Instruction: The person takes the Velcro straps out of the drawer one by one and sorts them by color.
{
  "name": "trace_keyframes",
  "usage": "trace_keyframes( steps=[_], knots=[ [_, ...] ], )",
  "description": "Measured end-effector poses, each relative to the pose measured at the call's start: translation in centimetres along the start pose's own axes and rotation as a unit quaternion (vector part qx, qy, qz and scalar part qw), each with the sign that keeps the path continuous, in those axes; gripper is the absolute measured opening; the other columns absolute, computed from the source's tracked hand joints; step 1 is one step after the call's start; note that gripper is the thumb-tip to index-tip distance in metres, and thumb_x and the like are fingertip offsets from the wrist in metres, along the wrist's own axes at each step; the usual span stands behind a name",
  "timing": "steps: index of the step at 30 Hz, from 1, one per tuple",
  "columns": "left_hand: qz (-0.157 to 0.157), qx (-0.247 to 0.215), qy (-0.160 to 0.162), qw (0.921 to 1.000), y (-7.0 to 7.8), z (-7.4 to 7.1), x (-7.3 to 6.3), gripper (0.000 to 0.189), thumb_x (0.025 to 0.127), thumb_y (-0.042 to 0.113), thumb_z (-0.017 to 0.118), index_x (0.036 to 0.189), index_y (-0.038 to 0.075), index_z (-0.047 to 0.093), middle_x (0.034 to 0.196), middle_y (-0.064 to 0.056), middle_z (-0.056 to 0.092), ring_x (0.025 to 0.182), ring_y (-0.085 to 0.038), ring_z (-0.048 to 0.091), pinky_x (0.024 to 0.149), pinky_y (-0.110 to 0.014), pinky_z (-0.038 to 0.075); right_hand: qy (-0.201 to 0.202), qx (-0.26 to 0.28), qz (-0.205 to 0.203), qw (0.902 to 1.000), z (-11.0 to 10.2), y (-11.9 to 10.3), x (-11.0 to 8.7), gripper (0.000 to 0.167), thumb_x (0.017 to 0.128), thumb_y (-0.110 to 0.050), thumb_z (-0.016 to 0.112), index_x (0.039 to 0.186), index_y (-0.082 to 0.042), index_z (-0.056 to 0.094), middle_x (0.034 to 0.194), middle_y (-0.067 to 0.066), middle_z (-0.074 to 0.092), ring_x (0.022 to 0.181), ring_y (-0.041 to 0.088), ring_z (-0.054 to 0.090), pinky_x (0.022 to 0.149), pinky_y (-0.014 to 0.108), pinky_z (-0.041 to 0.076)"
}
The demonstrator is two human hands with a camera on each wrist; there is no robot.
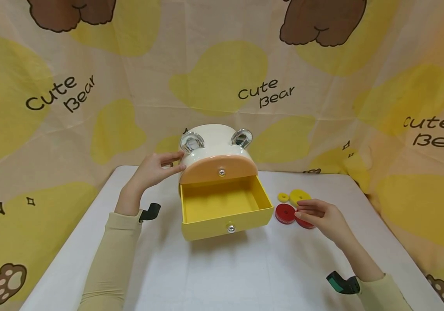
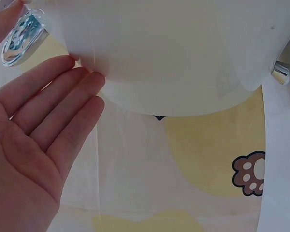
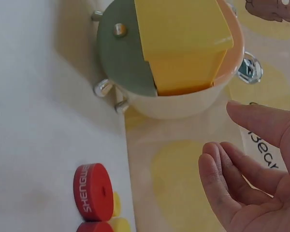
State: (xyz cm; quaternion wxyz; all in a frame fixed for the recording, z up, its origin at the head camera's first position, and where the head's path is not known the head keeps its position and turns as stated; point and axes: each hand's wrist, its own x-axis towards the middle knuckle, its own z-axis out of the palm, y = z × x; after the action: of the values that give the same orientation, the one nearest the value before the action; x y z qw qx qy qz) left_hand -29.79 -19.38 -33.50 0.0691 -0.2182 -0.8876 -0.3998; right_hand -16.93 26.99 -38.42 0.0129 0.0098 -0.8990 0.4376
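Khaki sleeves point(image 1: 109, 259), black wrist cameras point(image 1: 151, 212)

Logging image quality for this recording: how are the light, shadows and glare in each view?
Head: brightest, soft shadow beneath the yellow drawer, glints on the silver ears; left wrist: duller, hazy, the white shell nearly featureless; right wrist: muted, soft shadow on the white tabletop, lettering on the red roll legible.

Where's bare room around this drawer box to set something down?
Bare: the white table in front of the yellow drawer, between the sleeves; the drawer's floor; and table from the yellow rolls to its right edge. Crowded: right of the drawer, where red tape rolls, yellow rolls and right hand bunch; and the drawer box's left side, by the left hand.
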Motion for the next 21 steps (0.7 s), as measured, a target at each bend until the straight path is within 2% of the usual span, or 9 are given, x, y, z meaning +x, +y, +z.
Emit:
trace_keyframes(
  steps=[8, 13, 16, 21],
  knots=[
    [-0.002, -0.001, 0.002, 1.0000, -0.1, 0.0, 0.1, 0.058, 0.080, 0.051, 0.071, 0.129, 0.021, 0.061, 0.131, 0.001, 0.060, 0.112, -0.027, 0.062, 0.093, -0.043, 0.052, -0.030, 0.036, -0.025, 0.9986, 1.4, -2.6, -1.0, 0.049, 0.081, -0.039, 0.073, 0.118, -0.008, 0.063, 0.116, 0.012, 0.066, 0.095, 0.016, 0.068, 0.079, 0.024, 0.057],
    [-0.004, -0.003, 0.001, 1.0000, -0.2, 0.0, 0.2, 0.058, 0.080, 0.052, 0.071, 0.129, 0.022, 0.061, 0.131, 0.001, 0.060, 0.113, -0.027, 0.062, 0.093, -0.044, 0.052, -0.063, 0.077, -0.060, 0.9932, 2.4, -4.0, -1.3, 0.044, 0.081, -0.030, 0.075, 0.115, -0.004, 0.065, 0.112, 0.017, 0.067, 0.090, 0.012, 0.069, 0.078, 0.022, 0.057],
    [-0.005, -0.004, 0.001, 1.0000, -0.2, 0.0, 0.1, 0.059, 0.079, 0.052, 0.070, 0.129, 0.022, 0.061, 0.131, 0.001, 0.060, 0.113, -0.028, 0.062, 0.093, -0.044, 0.052, -0.085, 0.092, -0.081, 0.9888, 3.3, -4.7, -1.4, 0.041, 0.081, -0.026, 0.075, 0.113, -0.002, 0.066, 0.108, 0.017, 0.068, 0.088, 0.011, 0.069, 0.077, 0.022, 0.057],
    [-0.007, -0.007, -0.002, 0.9999, -0.1, -0.1, 0.1, 0.059, 0.080, 0.052, 0.070, 0.130, 0.022, 0.060, 0.132, 0.000, 0.059, 0.114, -0.028, 0.062, 0.094, -0.044, 0.051, -0.115, 0.092, -0.093, 0.9847, 5.0, -5.6, -1.5, 0.040, 0.081, -0.029, 0.075, 0.111, -0.004, 0.067, 0.104, 0.011, 0.070, 0.088, 0.013, 0.069, 0.077, 0.022, 0.057]
  ],
)
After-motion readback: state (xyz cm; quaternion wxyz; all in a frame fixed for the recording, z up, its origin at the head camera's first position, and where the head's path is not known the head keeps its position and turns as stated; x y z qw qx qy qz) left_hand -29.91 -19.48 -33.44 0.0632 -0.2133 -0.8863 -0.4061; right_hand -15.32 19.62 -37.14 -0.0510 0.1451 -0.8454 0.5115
